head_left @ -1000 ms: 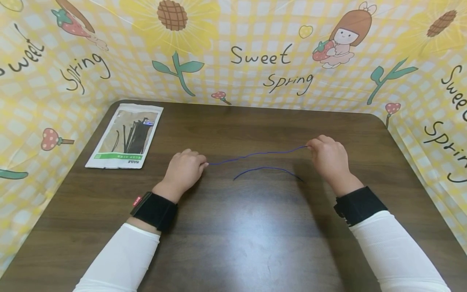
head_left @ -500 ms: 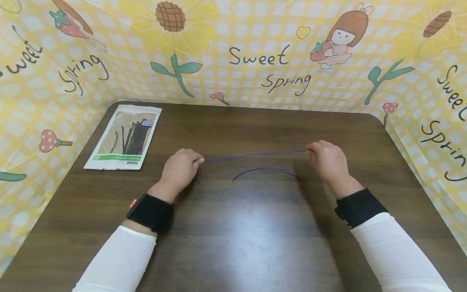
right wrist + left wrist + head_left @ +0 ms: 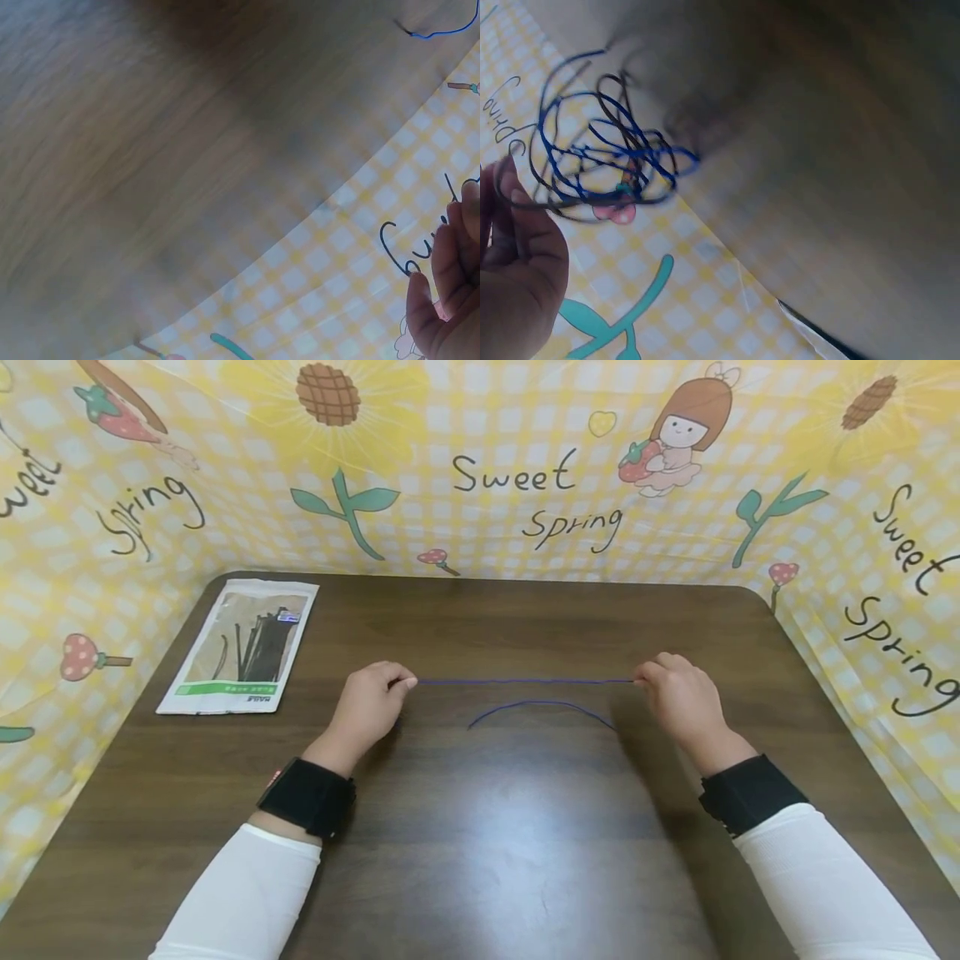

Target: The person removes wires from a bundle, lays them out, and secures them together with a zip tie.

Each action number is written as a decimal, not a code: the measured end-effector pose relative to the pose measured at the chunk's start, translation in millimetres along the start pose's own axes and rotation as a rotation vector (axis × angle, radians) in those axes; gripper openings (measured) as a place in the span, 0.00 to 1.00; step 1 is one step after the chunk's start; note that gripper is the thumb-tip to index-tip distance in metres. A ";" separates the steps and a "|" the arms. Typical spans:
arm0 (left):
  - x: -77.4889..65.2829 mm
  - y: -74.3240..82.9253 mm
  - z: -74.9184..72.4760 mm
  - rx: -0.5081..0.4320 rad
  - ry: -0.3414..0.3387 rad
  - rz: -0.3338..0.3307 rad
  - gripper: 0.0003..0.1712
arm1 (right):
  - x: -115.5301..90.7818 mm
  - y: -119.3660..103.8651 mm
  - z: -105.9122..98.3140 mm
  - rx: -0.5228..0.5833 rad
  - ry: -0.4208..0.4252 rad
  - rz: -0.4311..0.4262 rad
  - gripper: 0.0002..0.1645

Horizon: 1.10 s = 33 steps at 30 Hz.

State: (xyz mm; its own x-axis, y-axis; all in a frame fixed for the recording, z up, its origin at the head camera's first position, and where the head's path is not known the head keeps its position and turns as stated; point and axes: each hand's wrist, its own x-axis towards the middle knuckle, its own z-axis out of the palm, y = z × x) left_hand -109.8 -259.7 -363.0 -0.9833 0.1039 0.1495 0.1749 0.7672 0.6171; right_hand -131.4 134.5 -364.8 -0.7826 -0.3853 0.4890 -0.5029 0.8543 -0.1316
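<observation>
A thin blue wire [image 3: 525,681] runs straight and level between my two hands above the brown table [image 3: 495,810]. My left hand [image 3: 367,706] pinches its left end between thumb and fingertips. The other end is pinched by my right hand [image 3: 682,702]. In the left wrist view, a loose tangle of blue wire [image 3: 622,152] lies beyond my left fingers [image 3: 536,217]; the head view hides it. Nearer to me, a shorter blue wire piece [image 3: 536,701] lies on the table in a shallow arc. My right fingers [image 3: 446,274] appear curled at the right wrist view's edge.
At the table's back left lies a flat white packet [image 3: 240,687] with black strips, perhaps cable ties, showing through its window. A yellow checked cloth [image 3: 480,547] with printed flowers and lettering rises around the back and sides of the table.
The wire between my hands was wavy and slanted; it is now straight and level. My left hand moved slightly up. The camera view shifted a little, and the short piece stayed put.
</observation>
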 end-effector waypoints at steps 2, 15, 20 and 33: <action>0.9 2.0 2.0 0.004 0.018 -0.007 0.11 | -0.9 1.5 -0.5 -0.006 -0.004 -0.003 0.04; 5.6 13.2 17.3 0.211 -0.071 0.017 0.08 | -9.4 18.3 3.2 -0.042 -0.062 -0.040 0.03; 7.3 15.2 21.3 0.361 -0.117 0.078 0.06 | -10.1 21.0 3.9 -0.064 -0.130 -0.029 0.02; 15.5 13.7 24.5 0.483 -0.256 0.048 0.07 | -14.0 20.0 6.2 -0.081 -0.283 -0.006 0.03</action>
State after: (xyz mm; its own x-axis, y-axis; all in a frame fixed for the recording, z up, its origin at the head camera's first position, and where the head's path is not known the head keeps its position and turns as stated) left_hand -123.8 -232.1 -371.2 -0.9662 0.2505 -0.0612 0.2361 0.9549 0.1799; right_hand -132.8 154.8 -379.6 -0.8568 -0.4627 0.2277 -0.4856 0.8725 -0.0543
